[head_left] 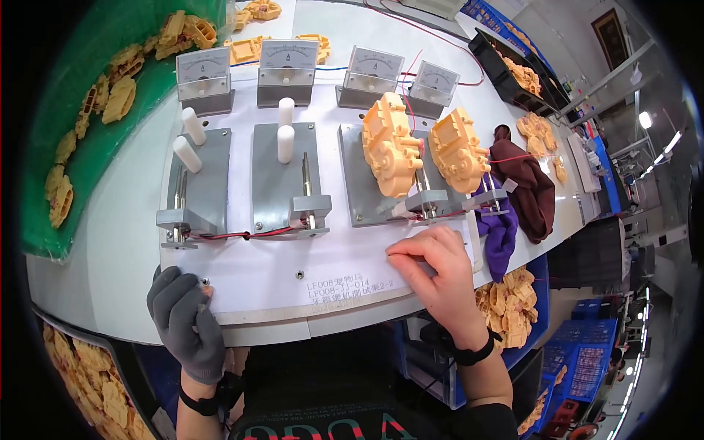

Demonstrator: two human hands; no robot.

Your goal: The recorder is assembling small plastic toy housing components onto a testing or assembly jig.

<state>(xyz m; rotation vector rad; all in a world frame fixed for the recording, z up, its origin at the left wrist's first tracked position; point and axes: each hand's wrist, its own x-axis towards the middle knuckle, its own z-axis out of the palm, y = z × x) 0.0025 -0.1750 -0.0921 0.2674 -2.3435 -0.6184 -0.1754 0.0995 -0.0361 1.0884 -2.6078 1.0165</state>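
Observation:
My left hand (187, 319), in a grey glove with one bare fingertip showing, rests at the front left edge of the white board (257, 286). Its fingers are slightly bent and hold nothing I can see. My bare right hand (438, 275) is over the board's front right, thumb and index finger brought together with nothing visible in them. Beyond it, two yellow plastic gearbox housings (392, 145) (458, 152) stand on the right-hand grey fixtures (353, 198). The two left fixtures (213, 198) (264, 198) carry white pegs (188, 154) (285, 144) and metal pins, without housings.
Analog meters (287, 66) line the back of the board. A green bin (73, 213) with yellow housings stands left, a black crate (506, 77) back right. Purple cloth (499, 242) and brown cloth (532, 194) lie at the right. Below the table are more housings (510, 308) in a blue bin.

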